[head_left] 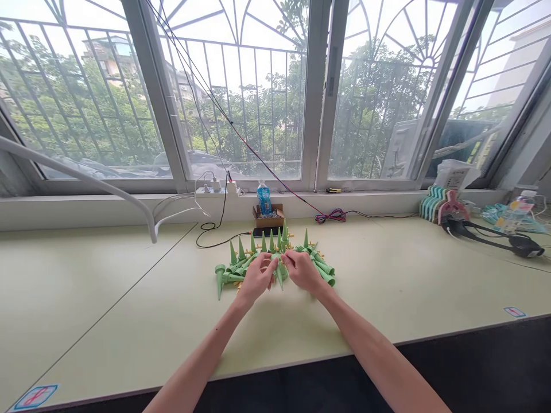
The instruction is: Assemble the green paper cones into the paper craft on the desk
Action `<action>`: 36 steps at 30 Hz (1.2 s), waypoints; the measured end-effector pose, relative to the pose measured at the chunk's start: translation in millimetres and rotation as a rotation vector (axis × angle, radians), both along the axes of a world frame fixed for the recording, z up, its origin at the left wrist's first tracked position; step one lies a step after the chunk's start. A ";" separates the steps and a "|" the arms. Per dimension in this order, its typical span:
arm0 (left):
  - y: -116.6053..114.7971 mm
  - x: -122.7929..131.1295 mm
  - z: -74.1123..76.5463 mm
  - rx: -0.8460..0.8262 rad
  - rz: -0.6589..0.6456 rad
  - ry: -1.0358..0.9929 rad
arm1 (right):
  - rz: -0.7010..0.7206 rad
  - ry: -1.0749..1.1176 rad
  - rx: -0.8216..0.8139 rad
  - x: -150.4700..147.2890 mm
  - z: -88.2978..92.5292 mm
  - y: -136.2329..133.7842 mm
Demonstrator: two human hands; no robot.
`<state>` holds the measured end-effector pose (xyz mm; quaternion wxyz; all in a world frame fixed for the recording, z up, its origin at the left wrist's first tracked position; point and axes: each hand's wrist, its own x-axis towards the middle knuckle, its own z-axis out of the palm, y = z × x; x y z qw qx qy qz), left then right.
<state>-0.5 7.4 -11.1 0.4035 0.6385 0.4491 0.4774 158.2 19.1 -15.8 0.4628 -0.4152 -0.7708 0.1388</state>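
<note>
A heap of green cone-shaped plastic spikes (235,269) lies on the pale green table (387,281), some standing upright, some on their sides, with small yellow pieces among them. My left hand (257,279) and my right hand (302,271) meet over the middle of the heap. Both are closed in a pinch on one green spike (279,274) that points down between them.
Behind the heap stand a small cardboard box (270,221) with a blue bottle (264,198) and a dark phone. Cables run along the windowsill. A white bent tube (129,203) crosses the left. At the right lie coloured plastic parts (439,202) and a black tool (495,235).
</note>
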 end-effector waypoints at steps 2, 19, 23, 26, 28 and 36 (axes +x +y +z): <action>0.6 -0.3 -1.1 0.010 -0.014 0.015 | -0.003 -0.004 -0.001 0.0 -0.7 0.2; -2.0 -2.4 0.1 0.201 0.090 0.182 | 0.003 0.000 0.003 -0.1 -1.2 1.9; -2.2 -1.1 -0.1 0.196 0.105 0.170 | 0.005 0.000 0.010 0.0 -0.2 0.6; -2.1 -0.4 -0.3 0.194 0.110 0.152 | 0.004 -0.010 0.012 -0.2 0.4 -0.6; -2.2 -0.1 0.1 0.184 0.108 0.144 | 0.007 -0.013 0.006 -0.4 0.5 -1.3; -1.8 -0.1 0.6 0.171 0.096 0.158 | 0.007 -0.015 0.007 -0.9 0.1 -1.4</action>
